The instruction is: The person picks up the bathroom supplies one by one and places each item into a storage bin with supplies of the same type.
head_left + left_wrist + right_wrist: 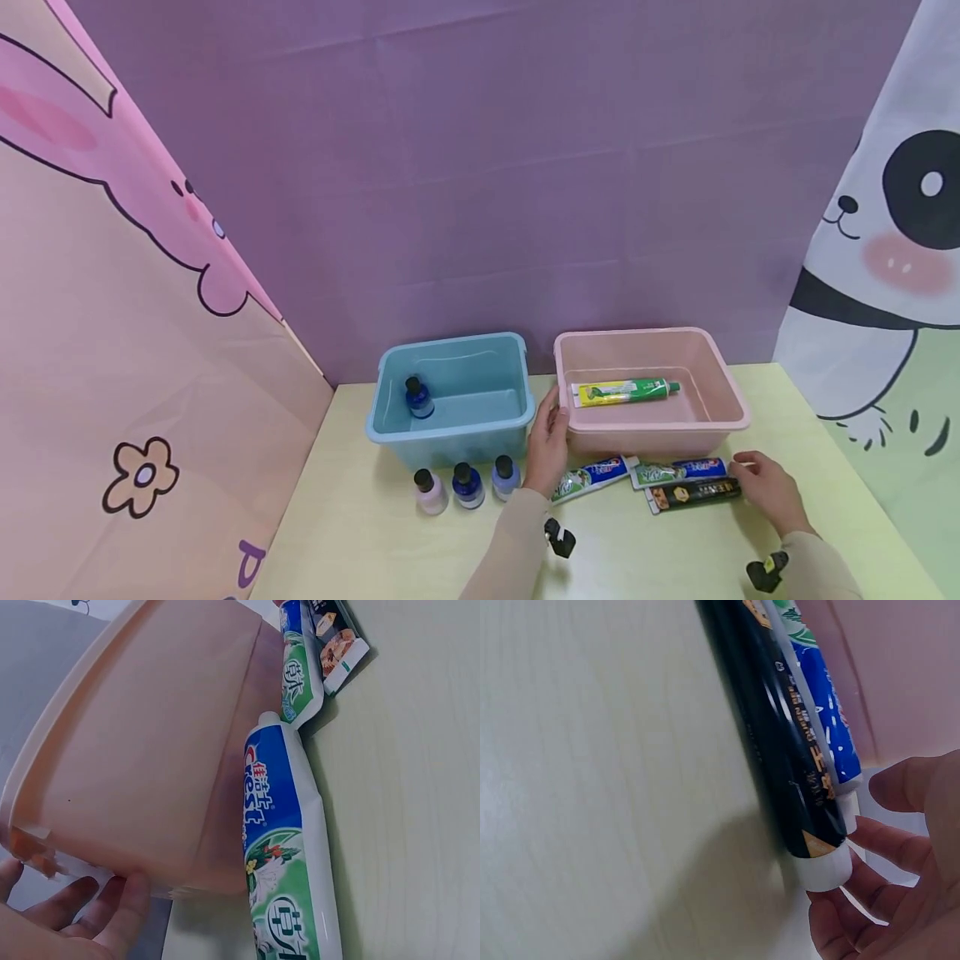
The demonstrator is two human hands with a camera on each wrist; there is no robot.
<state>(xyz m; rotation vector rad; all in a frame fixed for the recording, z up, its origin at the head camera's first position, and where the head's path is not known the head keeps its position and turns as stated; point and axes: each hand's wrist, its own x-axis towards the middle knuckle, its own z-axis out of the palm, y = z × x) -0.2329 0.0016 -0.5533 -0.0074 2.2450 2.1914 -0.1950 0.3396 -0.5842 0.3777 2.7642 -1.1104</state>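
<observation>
My left hand [550, 446] rests against the left front corner of a pink bin [652, 429], its fingers at the bin's wall in the left wrist view. A green and yellow toothpaste tube [626, 392] lies inside this bin. My right hand [768, 490] is at the capped ends of two tubes, with the thumb apart from the fingers in the right wrist view. These are a black toothpaste tube [787, 742] with a white cap and a blue and green toothpaste tube [831, 712]. Another blue and green tube [285, 825] lies beside the left hand, before the bin.
A blue bin [450, 442] stands to the left, with a dark blue bottle [419, 398] inside. In front of it stand a pale pink bottle [431, 493], a dark blue bottle [468, 487] and a light blue bottle [506, 477]. A purple cloth [480, 183] hangs behind the table.
</observation>
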